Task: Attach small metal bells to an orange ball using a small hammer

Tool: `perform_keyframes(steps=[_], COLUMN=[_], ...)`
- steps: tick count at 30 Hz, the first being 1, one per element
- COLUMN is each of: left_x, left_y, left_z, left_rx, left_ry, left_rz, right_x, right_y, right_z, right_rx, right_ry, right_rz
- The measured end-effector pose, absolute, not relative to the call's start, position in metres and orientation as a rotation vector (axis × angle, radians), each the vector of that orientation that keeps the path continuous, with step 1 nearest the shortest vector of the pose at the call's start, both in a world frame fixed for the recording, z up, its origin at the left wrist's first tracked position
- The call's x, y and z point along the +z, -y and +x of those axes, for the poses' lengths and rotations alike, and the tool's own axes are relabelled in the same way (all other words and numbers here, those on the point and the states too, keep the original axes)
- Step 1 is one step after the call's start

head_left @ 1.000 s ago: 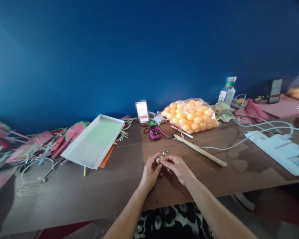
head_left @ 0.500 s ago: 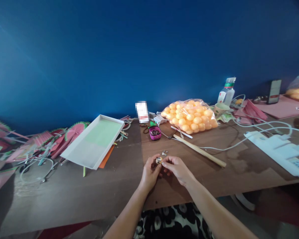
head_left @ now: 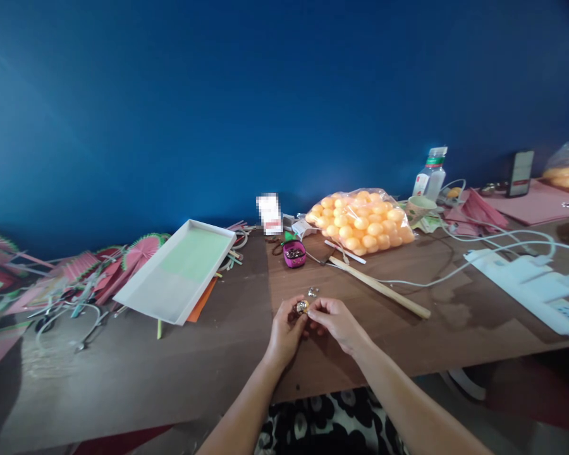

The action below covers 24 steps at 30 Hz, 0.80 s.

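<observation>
A small shiny metal piece, silver with some gold or yellow on it, point(head_left: 302, 306) sits between my fingertips; its exact kind is too small to make out. My left hand point(head_left: 285, 325) is closed, pinching it from the left. From the right, my right hand point(head_left: 334, 321) pinches at its edge with thumb and forefinger. More little silver pieces point(head_left: 312, 292) lie on the table just beyond my fingers. Behind them stands a small purple container point(head_left: 294, 253) holding dark, shiny bits.
A wooden-handled hammer point(head_left: 384, 289) lies to the right. Behind it is a clear bag of orange balls point(head_left: 360, 221). A white power strip point(head_left: 526, 291) with cables sits far right. Left are a white tray point(head_left: 146, 306) and pink paper fans point(head_left: 142, 253). A plastic bottle point(head_left: 429, 180) stands behind.
Both hands stay in nearly the same place, still pinching the small metal piece. The view has shifted very slightly; nothing else has visibly moved.
</observation>
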<state>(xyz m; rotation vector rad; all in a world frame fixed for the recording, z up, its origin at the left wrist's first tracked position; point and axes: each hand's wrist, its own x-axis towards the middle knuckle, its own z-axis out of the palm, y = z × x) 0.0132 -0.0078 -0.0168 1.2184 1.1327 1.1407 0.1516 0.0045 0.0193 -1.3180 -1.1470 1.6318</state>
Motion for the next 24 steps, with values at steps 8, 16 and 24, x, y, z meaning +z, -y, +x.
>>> perform_keyframes(steps=[8,16,24], left_x=[-0.0189,-0.0226,-0.0197], left_y=[0.0084,0.0072,0.0071], left_z=[0.0141,0.0143,0.0134], left_rx=[1.160,1.176,1.224], left_ry=[-1.185,-1.188,-1.272], left_rz=[1.267,1.311,1.449], right_x=[0.0236,0.0242,0.0199], right_y=[-0.0039,-0.0050,-0.0076], right_z=[0.1476,0.1455,0.1448], right_rx=[1.590,1.548,1.554], right_ry=[1.159,1.145,1.139], right_rz=[-1.368,-1.424,-1.427])
